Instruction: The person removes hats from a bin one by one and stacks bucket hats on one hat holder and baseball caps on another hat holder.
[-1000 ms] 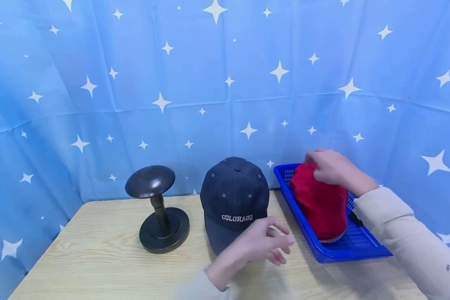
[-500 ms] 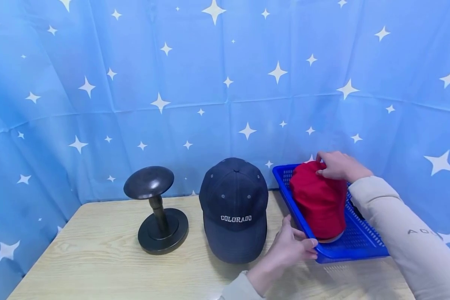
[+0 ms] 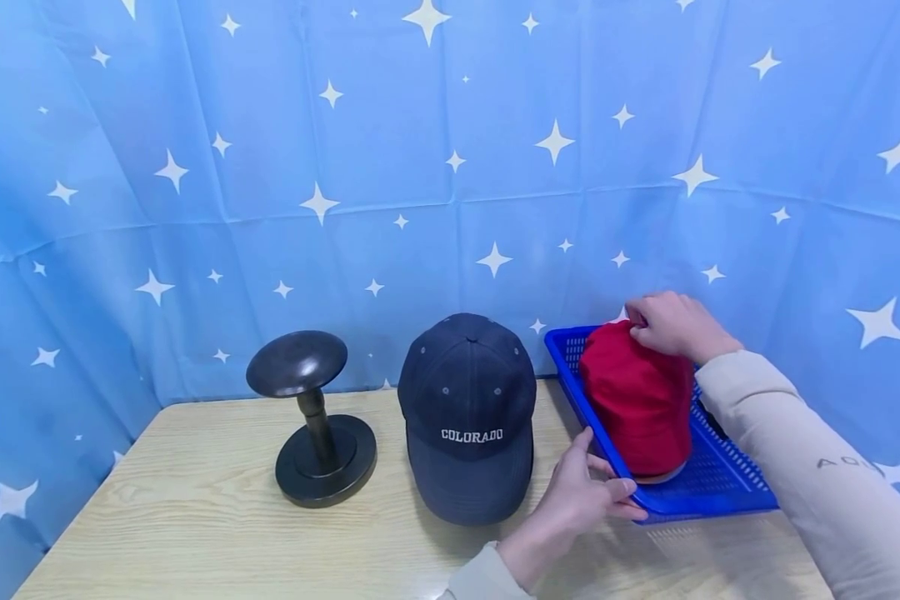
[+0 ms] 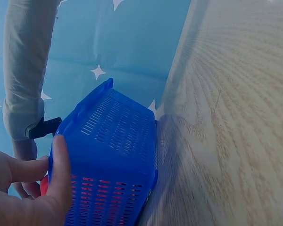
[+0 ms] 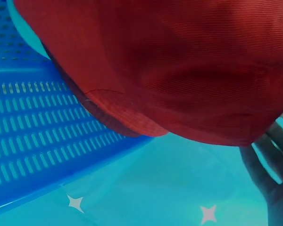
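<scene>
A red cap [image 3: 637, 408] sits in a blue plastic basket [image 3: 712, 505] at the right of the table. My right hand [image 3: 678, 325] pinches the back top of this cap; in the right wrist view its fingers [image 5: 259, 169] meet the fabric at the right edge. At the basket's near left corner, my left hand [image 3: 581, 496] holds the rim. The left wrist view shows thumb and finger [image 4: 61, 169] on either side of that rim. The red cap's far side and part of the basket are hidden by my right hand and sleeve.
A navy cap [image 3: 468, 392] lettered COLORADO stands left of the basket, brim toward me. Further left is a dark round-topped stand [image 3: 319, 429] on a round base. A blue curtain [image 3: 390, 150] with white stars hangs behind the wooden table [image 3: 195, 500].
My left hand has moved right from in front of the navy cap to the basket rim. My right hand, earlier above the red cap, has settled onto its top.
</scene>
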Demonstrator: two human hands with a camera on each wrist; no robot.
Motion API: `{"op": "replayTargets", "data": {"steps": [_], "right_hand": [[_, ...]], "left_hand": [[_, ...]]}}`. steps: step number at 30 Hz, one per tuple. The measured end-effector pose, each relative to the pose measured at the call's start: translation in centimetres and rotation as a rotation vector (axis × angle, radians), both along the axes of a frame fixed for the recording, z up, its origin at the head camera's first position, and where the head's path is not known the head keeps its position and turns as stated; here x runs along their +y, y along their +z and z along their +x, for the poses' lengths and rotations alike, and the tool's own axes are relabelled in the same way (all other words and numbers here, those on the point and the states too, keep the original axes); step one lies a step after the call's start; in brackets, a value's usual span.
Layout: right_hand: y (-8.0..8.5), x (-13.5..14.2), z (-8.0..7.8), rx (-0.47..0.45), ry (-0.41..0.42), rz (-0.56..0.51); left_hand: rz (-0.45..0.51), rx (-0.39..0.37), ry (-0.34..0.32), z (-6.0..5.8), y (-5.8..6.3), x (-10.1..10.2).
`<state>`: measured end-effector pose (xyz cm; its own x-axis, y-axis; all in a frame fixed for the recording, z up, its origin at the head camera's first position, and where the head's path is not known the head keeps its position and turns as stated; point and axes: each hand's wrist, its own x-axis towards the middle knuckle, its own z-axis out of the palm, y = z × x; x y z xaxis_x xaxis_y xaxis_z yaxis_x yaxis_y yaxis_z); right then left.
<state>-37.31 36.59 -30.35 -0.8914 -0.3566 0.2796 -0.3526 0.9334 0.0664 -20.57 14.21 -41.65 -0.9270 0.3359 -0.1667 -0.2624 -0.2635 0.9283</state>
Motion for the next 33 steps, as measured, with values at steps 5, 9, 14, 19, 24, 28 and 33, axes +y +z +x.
{"op": "replayTargets", "data": {"steps": [5, 9, 14, 19, 24, 28, 33], "right_hand": [[0.6, -0.1, 0.3, 0.004, -0.039, -0.02], [1.0, 0.1, 0.5, 0.024, -0.075, -0.069], [0.9, 0.5, 0.7, 0.127, -0.119, -0.144], [0.7, 0.5, 1.0, 0.278, -0.177, -0.19], [1.0, 0.2, 1.1, 0.37, -0.184, -0.195], [1.9, 0.1, 1.3, 0.352, -0.167, -0.217], [3.1, 0.3, 1.6, 0.312, -0.168, -0.246]], "left_hand": [[0.01, -0.036, 0.009, 0.0, 0.1, 0.1], [0.029, -0.044, -0.009, 0.0, 0.0, 0.1], [0.054, -0.053, -0.029, -0.1, -0.1, 0.1], [0.048, -0.054, -0.029, -0.1, -0.2, 0.2], [0.042, -0.051, -0.03, -0.1, -0.3, 0.2], [0.064, -0.052, -0.018, -0.1, -0.4, 0.2], [0.053, -0.056, -0.01, -0.1, -0.4, 0.2]]}}
